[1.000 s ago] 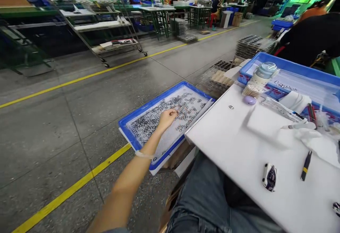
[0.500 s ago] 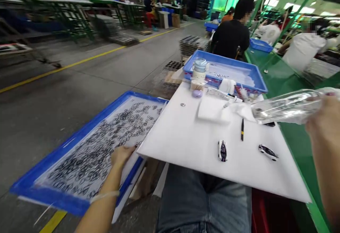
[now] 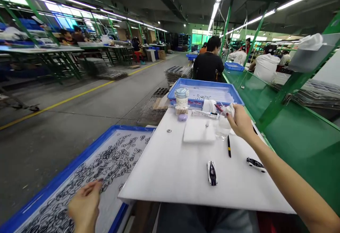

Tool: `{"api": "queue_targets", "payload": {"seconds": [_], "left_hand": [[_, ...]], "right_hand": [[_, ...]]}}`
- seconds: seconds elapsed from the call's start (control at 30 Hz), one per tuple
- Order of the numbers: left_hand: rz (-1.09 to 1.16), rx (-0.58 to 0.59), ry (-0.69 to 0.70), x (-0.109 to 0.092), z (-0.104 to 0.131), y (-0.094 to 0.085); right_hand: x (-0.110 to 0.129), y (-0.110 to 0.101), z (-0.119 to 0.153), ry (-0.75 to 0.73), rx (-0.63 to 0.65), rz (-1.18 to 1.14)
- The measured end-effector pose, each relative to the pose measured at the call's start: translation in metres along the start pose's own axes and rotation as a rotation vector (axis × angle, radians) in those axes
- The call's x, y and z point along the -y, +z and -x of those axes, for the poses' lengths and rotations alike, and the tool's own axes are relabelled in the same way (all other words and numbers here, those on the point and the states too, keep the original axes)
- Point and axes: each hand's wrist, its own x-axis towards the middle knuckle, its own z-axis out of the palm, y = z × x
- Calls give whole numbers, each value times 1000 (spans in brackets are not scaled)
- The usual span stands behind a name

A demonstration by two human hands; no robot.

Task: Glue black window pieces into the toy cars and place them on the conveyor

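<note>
My left hand (image 3: pixel 85 203) is over the blue-rimmed tray (image 3: pixel 92 143) of small dark rings (image 3: pixel 114 158), its fingers pressed together; anything between them is too small to make out. At the back right of the white work board (image 3: pixel 175 169), my right hand (image 3: pixel 240 121) is closed on a clear plastic bag (image 3: pixel 223 126). Below that hand lies a black stick with a yellow band (image 3: pixel 228 147). Two white and black toy cars, one near the middle front (image 3: pixel 211 173) and one at the right (image 3: pixel 255 164), rest on the board.
A jar with a blue lid (image 3: pixel 182 96), cotton swabs (image 3: pixel 181 110) and a purple case (image 3: pixel 182 117) stand at the board's back left. Behind is a blue tray (image 3: pixel 236 96). A green bench (image 3: pixel 292 144) runs along the right. A person in black (image 3: pixel 208 64) sits ahead.
The view has tilted up. My right hand has brought the bag from the raised right side down to the board's back right. My left hand has moved left and nearer over the ring tray.
</note>
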Motion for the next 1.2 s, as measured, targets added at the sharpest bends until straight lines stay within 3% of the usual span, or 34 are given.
{"api": "queue_targets", "payload": {"seconds": [0.07,0.13,0.17,0.23,0.3,0.37,0.5,0.63,0.7,0.77,0.83,0.9,0.97,1.0,1.07,1.13,1.2], "left_hand": [[122,-135,9,-37,2,-3],[336,-135,116,-84,20,-1],[411,10,210,-109,35,1],[338,469,416,-153,72,10],[213,852,611,-183,106,22],[112,987,718,-195,129,35],[-15,926,870,-192,135,50],[-164,936,963,-192,125,50],[-195,966,968,-195,121,48],[-164,980,960,-197,120,47],[-73,985,911,-200,123,46],[69,979,775,-203,133,46],[270,968,534,-208,152,47],[398,969,385,-211,165,49],[690,1049,71,-215,193,55],[955,1174,-219,-217,218,62],[1115,1257,-429,-217,232,69]], "right_hand": [[6,-8,-8,40,-20,-48],[10,-20,-14,99,-78,-100],[10,-27,-15,141,-117,-126],[7,-41,-10,255,-167,-185],[0,-54,3,388,-132,-276],[-10,-64,24,515,-60,-387],[-29,-72,72,720,-70,-534],[-49,-75,107,828,-87,-581],[-64,-85,114,838,-196,-582],[-80,-101,114,826,-401,-571],[-87,-118,110,798,-606,-572],[-78,-127,106,754,-749,-644],[-52,-120,107,733,-746,-784],[-34,-111,110,737,-664,-861],[5,-87,120,746,-320,-986],[41,-63,131,732,50,-962],[66,-47,142,705,274,-888]]}}
